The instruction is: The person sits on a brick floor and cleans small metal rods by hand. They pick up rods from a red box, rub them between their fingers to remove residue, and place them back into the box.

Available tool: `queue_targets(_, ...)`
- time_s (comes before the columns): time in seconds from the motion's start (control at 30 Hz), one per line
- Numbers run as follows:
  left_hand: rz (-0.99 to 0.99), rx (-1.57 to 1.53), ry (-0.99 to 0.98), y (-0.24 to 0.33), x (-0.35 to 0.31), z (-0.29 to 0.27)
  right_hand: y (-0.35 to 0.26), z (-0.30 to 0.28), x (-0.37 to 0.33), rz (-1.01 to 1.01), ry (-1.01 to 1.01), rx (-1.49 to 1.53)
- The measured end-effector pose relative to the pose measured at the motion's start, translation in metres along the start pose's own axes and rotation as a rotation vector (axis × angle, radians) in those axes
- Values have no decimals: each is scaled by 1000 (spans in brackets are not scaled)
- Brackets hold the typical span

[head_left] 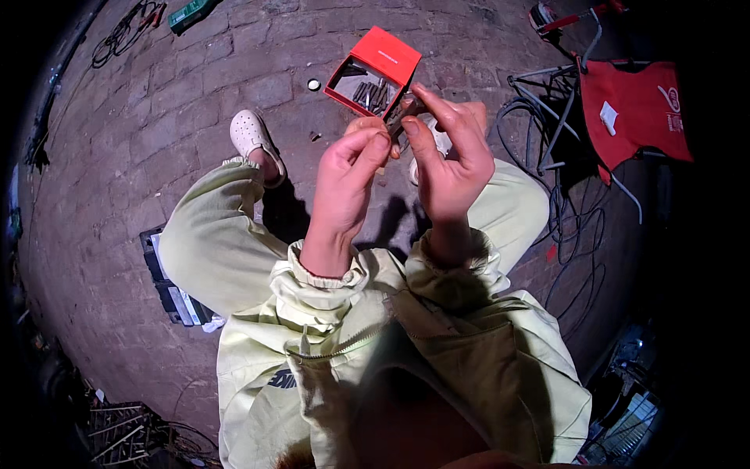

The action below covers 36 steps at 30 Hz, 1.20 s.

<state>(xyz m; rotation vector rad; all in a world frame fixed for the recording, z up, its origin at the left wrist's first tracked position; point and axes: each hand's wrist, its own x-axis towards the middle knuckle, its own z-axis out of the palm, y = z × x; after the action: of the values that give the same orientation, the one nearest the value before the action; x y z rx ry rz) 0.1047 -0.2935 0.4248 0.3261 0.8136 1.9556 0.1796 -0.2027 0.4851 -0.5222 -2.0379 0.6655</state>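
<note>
My left hand (350,168) is closed, its thumb and forefinger pinching the lower end of a small, slim dark piece (401,116), metal by its look. At the upper end of the same piece, the thumb and fingers of my right hand (455,160) are closed on it. Fingers cover much of the piece, so its exact kind is unclear. Just beyond my hands, a red box (388,53) lies on the floor with its lid raised. Several short dark metal pieces (372,95) lie inside it.
A small round white cap (314,84) lies left of the box. On the right, a red folding chair (637,102) carries a white scrap (608,117), with black cables (574,227) looped nearby. A dark case (173,293) sits beside my left leg; a green device (190,14) is far left.
</note>
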Motion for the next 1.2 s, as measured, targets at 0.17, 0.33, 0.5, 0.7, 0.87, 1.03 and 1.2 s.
queue_targets(0.17, 88, 350, 12, 0, 0, 3, 6, 5, -4, 266, -59, 115)
queue_targets(0.33, 369, 881, 145, -27, 15, -9, 37, 24, -21, 717, -9, 452)
queue_targets(0.5, 289, 1400, 293, -57, 39, -42, 91, 79, -52, 756, -20, 374)
queue_targets(0.7, -78, 1156, 314, -89, 67, -102, 160, 125, -85, 1090, 103, 739)
queue_targets(0.87, -428, 829, 314, -110, 110, -136, 210, 147, -108, 1224, 69, 994)
queue_targets(1.03, -77, 1652, 171, -161, 152, -150, 268, 159, -119, 1339, 201, 880)
queue_targets(1.2, 16, 1766, 186, -204, 183, -146, 317, 175, -136, 1298, 320, 474)
